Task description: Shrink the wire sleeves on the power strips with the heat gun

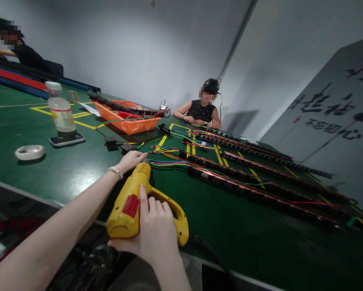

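Wire ends [157,163] by left fingers [141,155], apparently too blurred to tell

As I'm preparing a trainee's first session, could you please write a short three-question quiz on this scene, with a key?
1. Multiple choice: what does the right grip hold?
a) a hammer
b) a yellow heat gun
c) a pair of scissors

2. True or false: the white-capped bottle is lying on its side.

3. Fill in the blank: the basket on the table, farther off than the left grip, is ____ in colour.

Key:
1. b
2. False; it stands upright.
3. orange
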A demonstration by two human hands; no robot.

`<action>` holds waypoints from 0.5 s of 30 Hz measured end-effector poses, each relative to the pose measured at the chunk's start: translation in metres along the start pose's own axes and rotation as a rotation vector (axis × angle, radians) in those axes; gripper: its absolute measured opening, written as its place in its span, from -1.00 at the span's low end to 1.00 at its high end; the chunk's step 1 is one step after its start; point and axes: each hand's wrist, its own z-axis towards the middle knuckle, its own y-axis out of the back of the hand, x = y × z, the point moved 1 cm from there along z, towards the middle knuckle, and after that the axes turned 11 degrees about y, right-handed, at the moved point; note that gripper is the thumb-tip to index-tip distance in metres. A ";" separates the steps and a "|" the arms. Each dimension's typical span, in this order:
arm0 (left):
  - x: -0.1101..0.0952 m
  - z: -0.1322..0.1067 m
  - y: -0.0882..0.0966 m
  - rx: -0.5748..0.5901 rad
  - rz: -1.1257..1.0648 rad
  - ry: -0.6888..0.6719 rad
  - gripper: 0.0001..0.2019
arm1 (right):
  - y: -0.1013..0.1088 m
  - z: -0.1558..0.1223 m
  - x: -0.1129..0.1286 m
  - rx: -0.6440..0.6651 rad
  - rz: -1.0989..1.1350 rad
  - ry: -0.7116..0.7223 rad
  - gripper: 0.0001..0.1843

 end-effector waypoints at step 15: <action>0.004 -0.003 -0.001 0.034 -0.007 -0.054 -0.37 | 0.017 -0.017 -0.039 0.087 0.160 0.059 0.29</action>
